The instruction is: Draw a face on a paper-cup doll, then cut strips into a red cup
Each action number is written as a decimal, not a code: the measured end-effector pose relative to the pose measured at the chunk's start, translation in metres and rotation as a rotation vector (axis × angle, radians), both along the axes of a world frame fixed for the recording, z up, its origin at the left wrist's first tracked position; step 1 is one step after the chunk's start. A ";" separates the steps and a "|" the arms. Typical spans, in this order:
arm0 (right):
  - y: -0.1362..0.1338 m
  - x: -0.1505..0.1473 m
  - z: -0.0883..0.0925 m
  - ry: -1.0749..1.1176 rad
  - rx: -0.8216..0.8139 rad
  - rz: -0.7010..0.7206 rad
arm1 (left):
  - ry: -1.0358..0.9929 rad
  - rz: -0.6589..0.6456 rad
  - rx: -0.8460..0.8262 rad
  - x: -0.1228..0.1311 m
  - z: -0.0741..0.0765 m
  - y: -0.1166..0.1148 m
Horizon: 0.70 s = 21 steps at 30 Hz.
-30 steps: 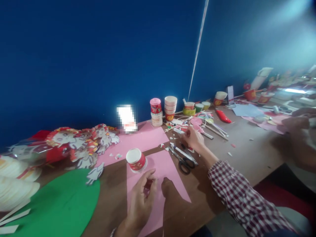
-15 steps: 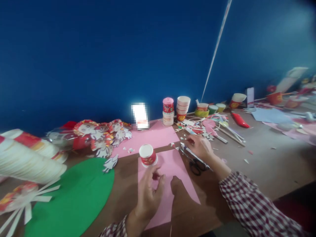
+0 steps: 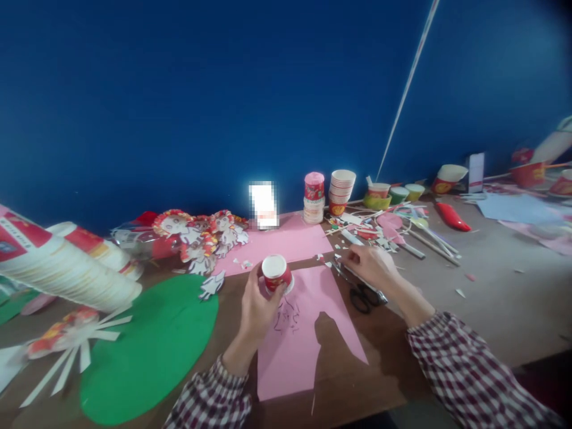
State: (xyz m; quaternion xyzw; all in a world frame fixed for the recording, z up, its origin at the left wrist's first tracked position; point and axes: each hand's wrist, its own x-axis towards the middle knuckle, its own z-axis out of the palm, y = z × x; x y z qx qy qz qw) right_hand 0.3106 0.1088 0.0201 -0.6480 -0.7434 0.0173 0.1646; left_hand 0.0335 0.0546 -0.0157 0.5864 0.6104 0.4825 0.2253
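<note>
My left hand [image 3: 258, 305] is wrapped round a small red and white paper cup [image 3: 276, 273] standing at the top edge of a pink paper sheet [image 3: 304, 333] with a dark scribble on it. My right hand [image 3: 370, 266] rests to the right, fingers curled over a pen-like tool [image 3: 357, 277] lying across black scissors [image 3: 360, 294]. What the right fingers grip is hard to make out. Both sleeves are red and white check.
A green paper disc [image 3: 152, 345] lies at the left, beside stacked paper cups on their side [image 3: 67, 268] and printed cut-out figures [image 3: 196, 235]. A second pink sheet [image 3: 286, 241], cup stacks [image 3: 342, 190], bowls, sticks and scraps crowd the back by the blue wall.
My left hand moved forward from the pink sheet and closed on the small cup. My right hand drew back a little toward the scissors. The view swung left.
</note>
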 end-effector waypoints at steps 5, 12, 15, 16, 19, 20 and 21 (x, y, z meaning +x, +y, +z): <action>0.002 0.011 0.007 0.002 -0.008 -0.056 | -0.046 0.041 0.019 0.001 0.002 -0.002; 0.003 0.029 0.011 0.009 -0.086 -0.031 | -0.044 0.072 0.019 0.002 0.002 -0.005; 0.000 0.027 0.010 0.013 -0.131 0.031 | -0.054 0.083 0.003 0.001 0.003 -0.004; -0.002 0.025 0.010 0.010 -0.147 0.055 | -0.050 0.083 -0.001 0.001 0.004 -0.004; -0.006 0.018 0.008 0.001 -0.174 0.094 | -0.006 0.074 0.000 0.002 0.004 -0.005; -0.007 0.016 0.008 0.001 -0.175 0.101 | 0.015 0.072 -0.001 0.002 0.004 -0.006; -0.007 0.014 0.007 0.003 -0.175 0.106 | 0.035 0.070 -0.007 0.003 0.004 -0.006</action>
